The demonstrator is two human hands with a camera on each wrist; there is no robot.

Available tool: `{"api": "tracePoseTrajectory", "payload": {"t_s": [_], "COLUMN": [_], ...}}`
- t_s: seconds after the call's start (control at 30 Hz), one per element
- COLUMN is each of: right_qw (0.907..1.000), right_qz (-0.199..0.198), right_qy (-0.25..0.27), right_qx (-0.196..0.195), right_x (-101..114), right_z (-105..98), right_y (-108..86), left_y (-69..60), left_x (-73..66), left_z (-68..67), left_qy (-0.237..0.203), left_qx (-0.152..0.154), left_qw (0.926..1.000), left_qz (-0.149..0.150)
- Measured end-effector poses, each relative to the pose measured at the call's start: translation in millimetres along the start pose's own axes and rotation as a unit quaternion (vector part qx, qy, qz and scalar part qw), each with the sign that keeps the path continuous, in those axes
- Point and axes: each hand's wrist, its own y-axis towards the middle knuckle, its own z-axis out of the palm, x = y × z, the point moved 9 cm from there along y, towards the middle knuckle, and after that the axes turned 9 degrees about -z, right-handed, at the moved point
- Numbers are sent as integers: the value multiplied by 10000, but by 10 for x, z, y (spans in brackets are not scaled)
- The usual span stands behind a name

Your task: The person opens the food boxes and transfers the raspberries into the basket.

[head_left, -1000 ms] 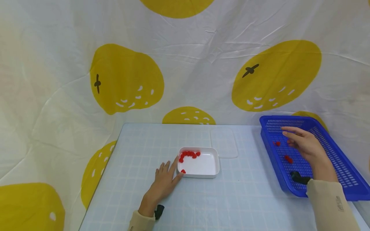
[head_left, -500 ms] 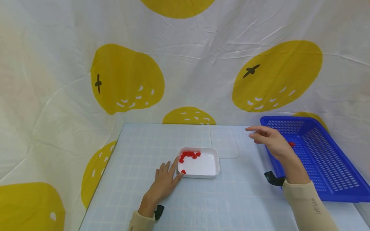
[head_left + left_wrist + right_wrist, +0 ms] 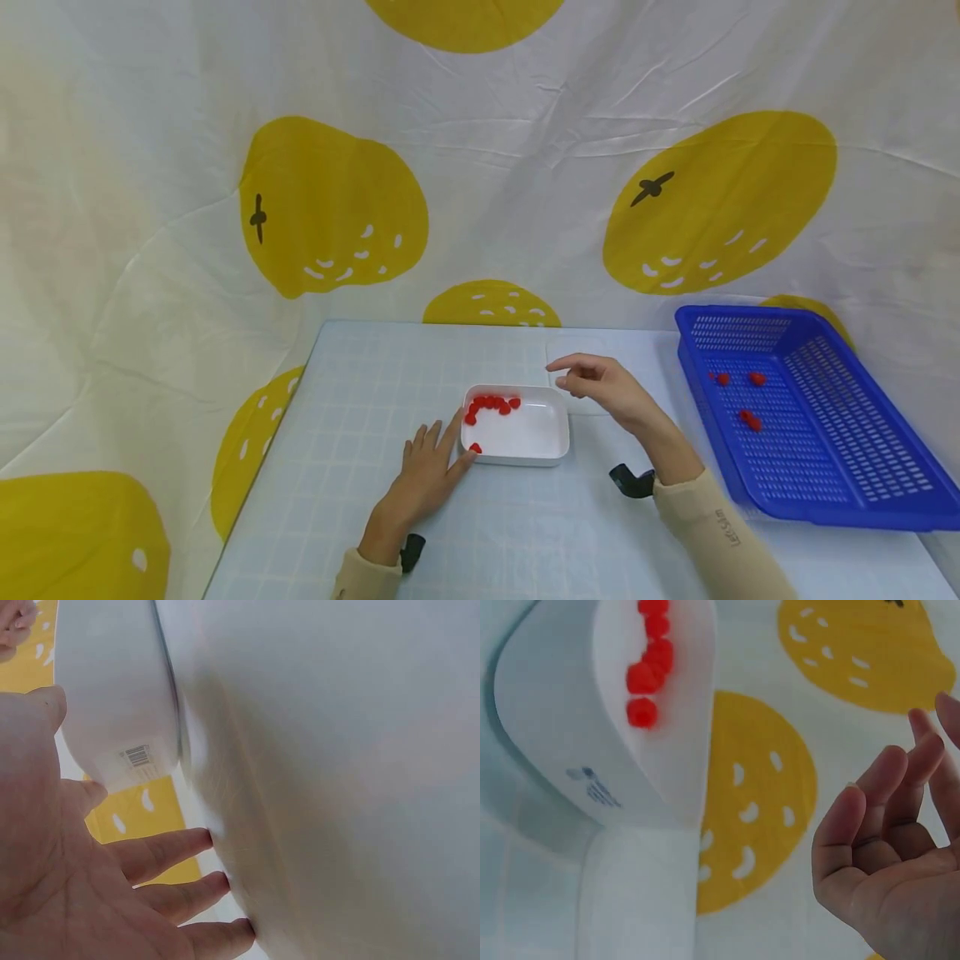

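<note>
A white box [image 3: 525,433] on the table holds several small red berry-like pieces [image 3: 490,401], most in a curved row at its back left; one lies by the front-left corner. My left hand [image 3: 423,477] lies spread at the box's left side, index finger and thumb at its wall; in the left wrist view its fingers [image 3: 180,900] are extended. My right hand [image 3: 611,396] hovers behind the box's right side, over a clear lid. Its index finger points left, apart from the thumb; the other fingers [image 3: 877,802] are loosely curled. Nothing shows between them.
A blue perforated basket [image 3: 817,508] stands at the table's right side with several red pieces [image 3: 757,378] inside. The clear flat lid [image 3: 592,406] lies beside and behind the box, partly under my right hand. A patterned cloth [image 3: 517,208] hangs behind the table.
My right hand has moved left from over the blue basket to above the lid near the box, uncovering the red pieces in the basket. My left hand has stayed at the box.
</note>
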Motion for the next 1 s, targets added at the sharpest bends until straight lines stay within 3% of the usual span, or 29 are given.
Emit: {"api": "tracePoseTrajectory", "payload": {"t_s": [0.2, 0.4, 0.57, 0.8, 1.0], "right_qw": [9984, 9965, 9969, 9934, 9913], "right_qz": [60, 215, 330, -110, 194], "right_qy": [324, 465, 276, 53, 19], "right_qx": [451, 653, 659, 1140, 1302], "right_x": [-163, -401, -557, -599, -738], "right_z": [466, 786, 928, 1131, 1259], "right_y": [122, 230, 264, 308, 316], "left_y": [1, 9, 1, -15, -31], "left_x": [6, 1, -6, -22, -42], "left_z": [6, 5, -4, -24, -49], "left_qy": [27, 7, -19, -23, -18], "left_qx": [18, 25, 34, 128, 111], "left_qw": [10000, 10000, 10000, 9999, 9999], "left_qz": [-29, 17, 50, -3, 79]}}
